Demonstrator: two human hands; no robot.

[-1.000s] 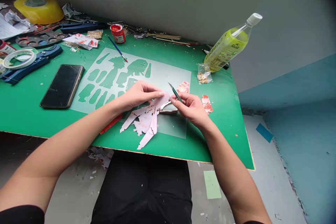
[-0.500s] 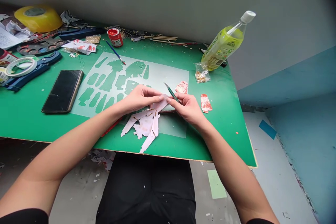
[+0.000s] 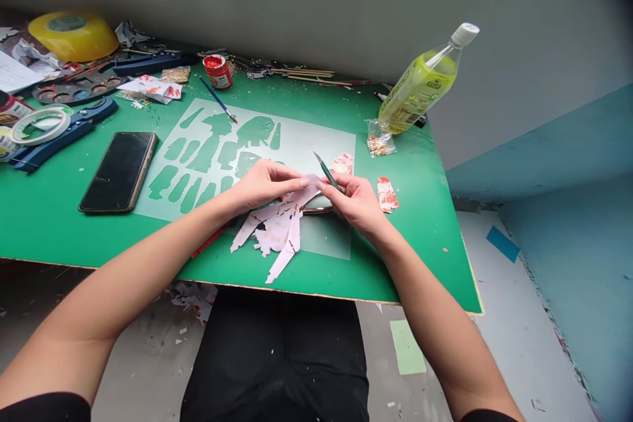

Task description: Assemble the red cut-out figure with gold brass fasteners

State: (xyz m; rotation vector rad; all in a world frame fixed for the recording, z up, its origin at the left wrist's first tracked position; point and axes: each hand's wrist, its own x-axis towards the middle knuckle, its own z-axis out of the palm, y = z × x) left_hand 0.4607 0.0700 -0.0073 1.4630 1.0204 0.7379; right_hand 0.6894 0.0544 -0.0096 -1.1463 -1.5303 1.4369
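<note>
Pinched between the thumb and fingers of my left hand (image 3: 270,183) is the upper end of a jointed paper puppet (image 3: 277,231), pale pinkish white, its parts joined by small brass fasteners. Its limbs hang down toward the table's front edge. My right hand (image 3: 356,201) is closed on a green craft knife (image 3: 326,168), blade pointing up and left. The right thumb is close to the puppet's upper end; whether it touches cannot be made out. Behind the puppet, partly hidden, lies a shiny dark-rimmed object (image 3: 319,210). Red-and-white cut pieces (image 3: 387,194) lie right of my right hand.
A translucent stencil sheet (image 3: 321,244) with cut-out shapes lies on the green table (image 3: 420,257). Around it are a phone (image 3: 119,171), a paintbrush (image 3: 217,99), a red paint jar (image 3: 217,71), a drink bottle (image 3: 420,86) and a bag of brass fasteners (image 3: 380,140). Clutter fills the left back corner.
My right thumb has drawn slightly back to the right from the puppet's upper end, and the knife has shifted right with it. The puppet's hanging limbs have moved slightly right and up.
</note>
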